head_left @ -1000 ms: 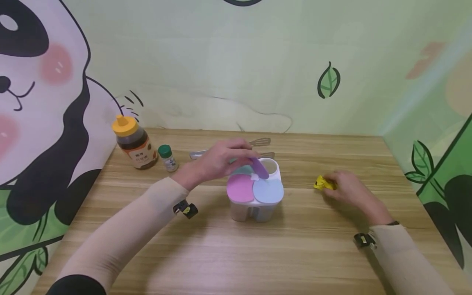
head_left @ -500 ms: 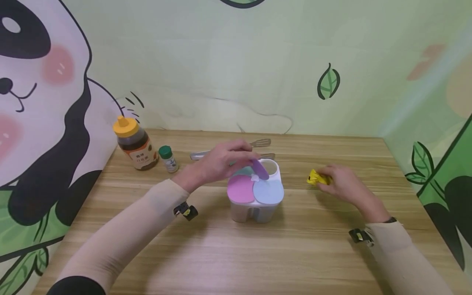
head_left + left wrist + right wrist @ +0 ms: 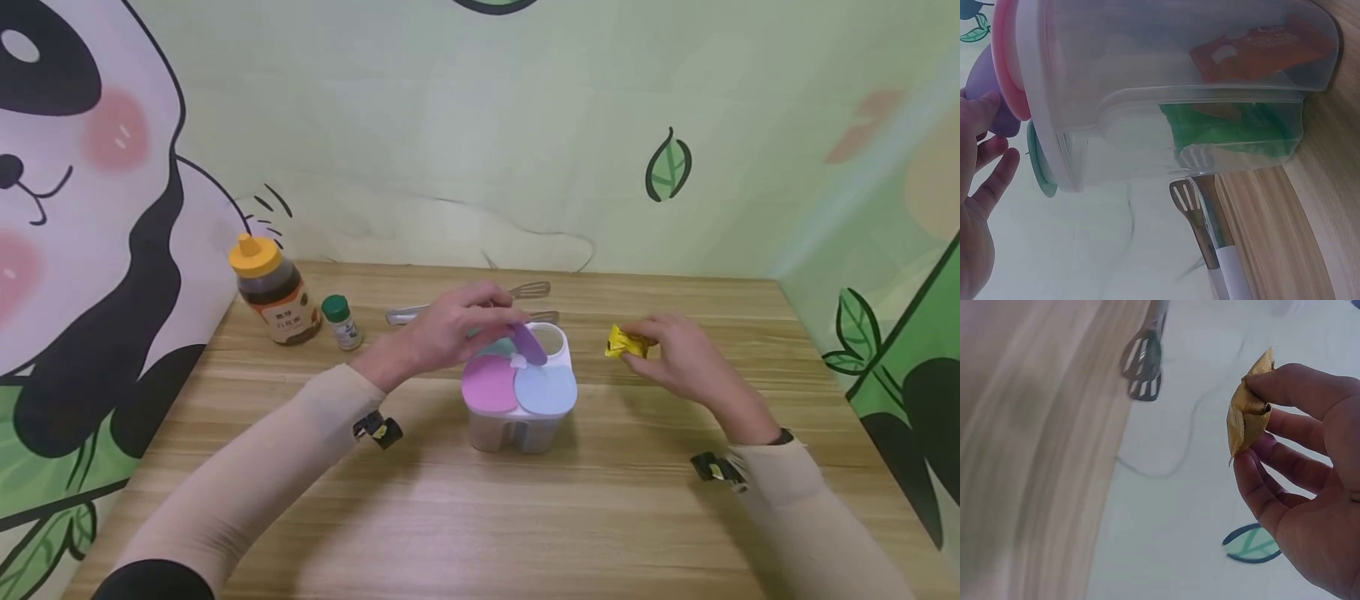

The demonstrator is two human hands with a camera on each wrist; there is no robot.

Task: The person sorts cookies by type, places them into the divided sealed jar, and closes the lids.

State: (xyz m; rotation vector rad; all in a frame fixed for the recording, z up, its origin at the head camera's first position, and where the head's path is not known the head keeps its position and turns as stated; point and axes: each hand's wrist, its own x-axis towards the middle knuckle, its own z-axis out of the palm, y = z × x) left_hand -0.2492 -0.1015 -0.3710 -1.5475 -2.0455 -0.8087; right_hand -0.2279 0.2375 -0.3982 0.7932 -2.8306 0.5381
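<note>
A clear four-part seasoning box [image 3: 517, 400] [image 3: 1197, 87] stands mid-table with pink [image 3: 488, 383] and blue [image 3: 546, 389] lids shut. My left hand [image 3: 450, 329] holds the purple lid [image 3: 528, 343] [image 3: 994, 94] tipped up, so the back right compartment [image 3: 548, 337] is uncovered. My right hand [image 3: 678, 354] pinches a small yellow packet [image 3: 621, 342] [image 3: 1246, 415] in the air just right of the box. Through the box wall, orange [image 3: 1260, 53] and green [image 3: 1229, 125] sachets show inside.
A honey bottle with a yellow cap [image 3: 272, 292] and a small green-capped jar [image 3: 341, 322] stand at the back left. Metal tongs [image 3: 465, 304] [image 3: 1207, 231] lie behind the box. Painted walls close in the table [image 3: 525, 517] at back, left and right.
My right hand has lifted the yellow packet off the table and carried it left toward the box. The left hand and the raised purple lid have stayed put.
</note>
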